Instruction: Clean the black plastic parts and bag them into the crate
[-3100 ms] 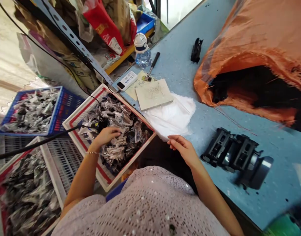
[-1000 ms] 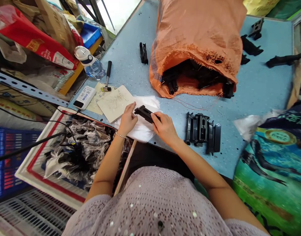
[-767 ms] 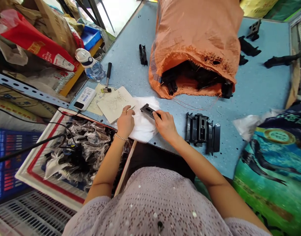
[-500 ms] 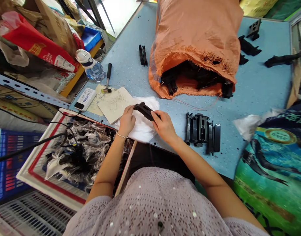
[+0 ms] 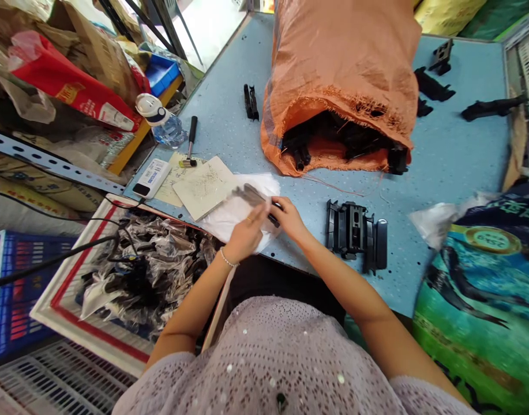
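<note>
A long black plastic part (image 5: 252, 195) lies aslant between my hands above a pile of white plastic bags (image 5: 223, 218). It looks greyish and blurred, seemingly seen through a thin clear bag. My right hand (image 5: 289, 219) grips the part's near end between thumb and fingers. Close beside it, my left hand (image 5: 246, 235) has its fingers closed at the bag's mouth, over the part; motion smears the fingertips. Several similar black parts (image 5: 355, 230) stand in a row on the blue table (image 5: 307, 230) to the right.
An orange woven sack (image 5: 342, 63) holding black parts lies open toward me. To the left are a hammer (image 5: 192, 138), a cardboard sheet (image 5: 203, 187), a power bank (image 5: 152, 177) and a water bottle (image 5: 169, 129). A white crate (image 5: 56, 308) of bagged parts stands below; a green sack (image 5: 484, 311) is right.
My left hand has moved right, from the part's far end to near my right hand. The black part now appears covered by clear plastic.
</note>
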Tool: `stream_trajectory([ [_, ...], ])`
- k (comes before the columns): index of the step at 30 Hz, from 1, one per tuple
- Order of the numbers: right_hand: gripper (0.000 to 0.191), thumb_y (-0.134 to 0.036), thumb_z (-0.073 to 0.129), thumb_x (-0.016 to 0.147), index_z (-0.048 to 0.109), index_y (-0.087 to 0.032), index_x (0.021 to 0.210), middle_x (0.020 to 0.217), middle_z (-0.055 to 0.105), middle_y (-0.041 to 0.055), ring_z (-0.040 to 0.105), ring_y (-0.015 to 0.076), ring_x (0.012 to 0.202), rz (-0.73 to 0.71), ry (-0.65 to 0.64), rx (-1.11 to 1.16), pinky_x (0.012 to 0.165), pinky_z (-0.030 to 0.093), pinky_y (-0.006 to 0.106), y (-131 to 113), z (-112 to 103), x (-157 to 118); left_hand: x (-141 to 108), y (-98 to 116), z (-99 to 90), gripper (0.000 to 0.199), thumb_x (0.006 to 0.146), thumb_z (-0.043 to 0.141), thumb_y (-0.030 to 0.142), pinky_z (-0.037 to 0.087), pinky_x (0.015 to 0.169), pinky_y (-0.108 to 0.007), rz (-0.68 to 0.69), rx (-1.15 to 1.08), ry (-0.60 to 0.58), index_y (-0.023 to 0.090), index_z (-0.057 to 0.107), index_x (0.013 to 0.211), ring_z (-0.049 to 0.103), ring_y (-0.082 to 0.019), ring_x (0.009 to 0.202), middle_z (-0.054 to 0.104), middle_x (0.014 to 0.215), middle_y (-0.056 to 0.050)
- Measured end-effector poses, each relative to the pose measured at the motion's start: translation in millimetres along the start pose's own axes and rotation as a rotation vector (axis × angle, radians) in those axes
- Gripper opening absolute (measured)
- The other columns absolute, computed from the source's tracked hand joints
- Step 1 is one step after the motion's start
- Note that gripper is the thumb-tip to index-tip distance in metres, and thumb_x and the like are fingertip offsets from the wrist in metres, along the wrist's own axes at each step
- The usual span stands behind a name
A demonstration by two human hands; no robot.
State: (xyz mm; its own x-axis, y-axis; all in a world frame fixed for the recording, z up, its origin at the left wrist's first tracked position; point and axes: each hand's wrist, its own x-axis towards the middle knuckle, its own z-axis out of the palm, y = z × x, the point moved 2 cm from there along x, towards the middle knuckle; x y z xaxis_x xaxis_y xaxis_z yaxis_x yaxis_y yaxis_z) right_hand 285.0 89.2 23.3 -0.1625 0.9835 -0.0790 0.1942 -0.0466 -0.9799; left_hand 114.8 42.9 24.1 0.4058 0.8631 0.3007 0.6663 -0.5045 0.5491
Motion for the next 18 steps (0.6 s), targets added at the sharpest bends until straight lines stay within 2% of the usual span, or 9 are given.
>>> stream_trajectory([
  [2,0.026,-0.045,0.064,0.088,0.067,-0.021,0.097,0.091,0.065,0.0042,0.061,0.0215,0.089,0.207,0.011,0.28,0.079,0.051,0.037,7.6,2.3,-8.5,-7.1,17.5,6.3,0.078,0.089,0.041,0.005,0.056,0.106,-0.042,0.095,-0.041,-0.017,0.026,0.025,0.162,0.053,-0.027,0.141,0.04,0.162,-0.014],
  [4,0.03,-0.05,0.069,0.084,0.064,-0.022,0.096,0.089,0.065,0.0006,0.061,0.0175,0.083,0.294,0.036,0.502,0.074,0.052,0.032,7.9,6.6,-27.6,-10.5,27.2,8.1,0.077,0.091,0.051,0.014,0.059,0.101,-0.041,0.103,-0.103,-0.025,0.026,0.024,0.162,0.054,-0.028,0.139,0.041,0.161,-0.016],
  [7,0.031,-0.045,0.077,0.081,0.067,-0.026,0.103,0.105,0.068,-0.0008,0.063,0.0155,0.095,0.289,0.009,0.73,0.085,0.053,0.031,-4.2,14.5,-60.7,-11.8,32.9,-0.3,0.063,0.09,0.066,0.029,0.061,0.098,-0.041,0.008,-0.217,0.071,0.026,0.046,0.149,0.059,-0.028,0.133,0.056,0.149,-0.013],
  [9,0.031,-0.044,0.075,0.084,0.069,-0.027,0.109,0.114,0.07,0.0007,0.064,0.0168,0.105,0.249,-0.151,0.732,0.096,0.052,0.035,-16.2,18.3,-76.3,-19.2,34.4,-16.3,0.041,0.091,0.068,0.03,0.06,0.099,-0.042,-0.119,-0.315,0.216,0.026,0.062,0.131,0.064,-0.025,0.125,0.067,0.133,-0.01],
  [11,0.029,-0.044,0.071,0.089,0.072,-0.026,0.111,0.115,0.072,0.0031,0.065,0.0185,0.111,0.195,-0.322,0.636,0.102,0.05,0.039,-26.3,15.6,-85.0,-40.2,33.8,-42.7,0.029,0.089,0.07,0.03,0.064,0.085,-0.036,-0.293,-0.471,0.346,0.026,0.069,0.118,0.072,-0.021,0.102,0.073,0.119,-0.008],
  [13,0.025,-0.042,0.068,0.092,0.074,-0.024,0.108,0.112,0.074,0.0046,0.066,0.0187,0.109,0.119,-0.4,0.476,0.103,0.049,0.04,-31.9,2.1,-88.4,-76.8,29.1,-80.3,0.03,0.084,0.076,0.032,0.059,0.054,-0.026,-0.486,-0.621,0.408,0.027,0.07,0.113,0.069,-0.013,0.068,0.075,0.112,-0.006],
  [15,0.023,-0.039,0.065,0.094,0.073,-0.022,0.106,0.106,0.075,0.0051,0.069,0.0186,0.102,0.067,-0.379,0.305,0.098,0.051,0.039,-32.8,-22.5,-90.0,-125.0,16.7,-126.6,0.031,0.078,0.08,0.035,0.05,0.038,-0.024,-0.658,-0.594,0.38,0.03,0.072,0.107,0.058,-0.01,0.05,0.076,0.108,-0.002],
  [16,0.023,-0.038,0.062,0.095,0.073,-0.022,0.106,0.104,0.075,0.0053,0.069,0.0185,0.099,0.055,-0.336,0.209,0.095,0.052,0.039,-32.0,-38.2,-91.1,-150.9,6.8,-151.2,0.031,0.073,0.082,0.037,0.052,0.037,-0.028,-0.716,-0.491,0.361,0.032,0.074,0.103,0.059,-0.011,0.051,0.076,0.109,0.001],
  [18,0.023,-0.035,0.057,0.098,0.071,-0.021,0.109,0.106,0.074,0.0068,0.069,0.0194,0.095,0.045,-0.197,-0.07,0.09,0.052,0.038,-29.5,-72.7,-94.9,-202.2,-22.0,-193.3,0.029,0.072,0.078,0.045,0.06,0.043,-0.037,-0.864,-0.255,0.217,0.042,0.074,0.101,0.064,-0.016,0.058,0.076,0.109,0.009],
])
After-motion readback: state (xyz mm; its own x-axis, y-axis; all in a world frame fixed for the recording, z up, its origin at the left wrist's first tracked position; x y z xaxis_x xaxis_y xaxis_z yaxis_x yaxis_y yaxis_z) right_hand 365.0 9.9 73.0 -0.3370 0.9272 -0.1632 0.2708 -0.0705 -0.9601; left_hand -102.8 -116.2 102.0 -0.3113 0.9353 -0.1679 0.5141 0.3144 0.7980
